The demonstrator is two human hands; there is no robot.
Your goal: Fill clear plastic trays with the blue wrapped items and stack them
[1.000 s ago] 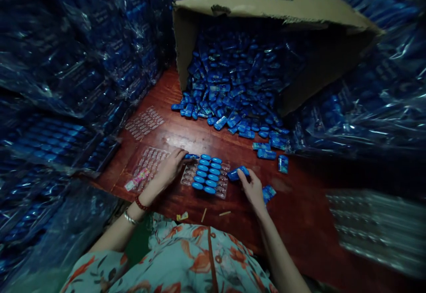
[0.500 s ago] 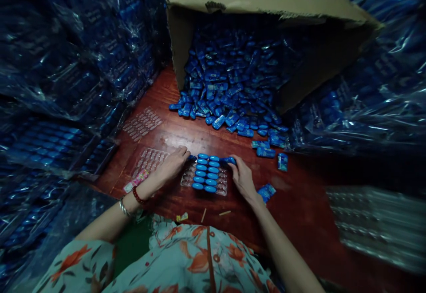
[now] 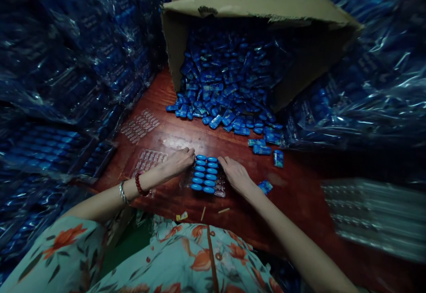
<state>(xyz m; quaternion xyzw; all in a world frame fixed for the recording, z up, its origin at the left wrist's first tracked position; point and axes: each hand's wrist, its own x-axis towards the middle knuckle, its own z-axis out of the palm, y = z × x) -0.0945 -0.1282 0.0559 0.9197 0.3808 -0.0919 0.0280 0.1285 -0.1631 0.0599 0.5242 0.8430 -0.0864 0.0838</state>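
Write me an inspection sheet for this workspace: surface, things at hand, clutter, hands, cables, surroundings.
Surface: reddish wooden table, shiny.
Things at hand: clear tray with blue pieces in two columns.
Clutter: loose blue packets, yellow scrap, two thin pale sticks.
Hands: left hand and right hand at opposite sides of the columns' far end; anything between the fingers is too small to tell.
Cables: nothing seen.
Surroundings: open cardboard box with more packets spilling out; plastic-wrapped blue packs on both sides; clear plastic trays at right.
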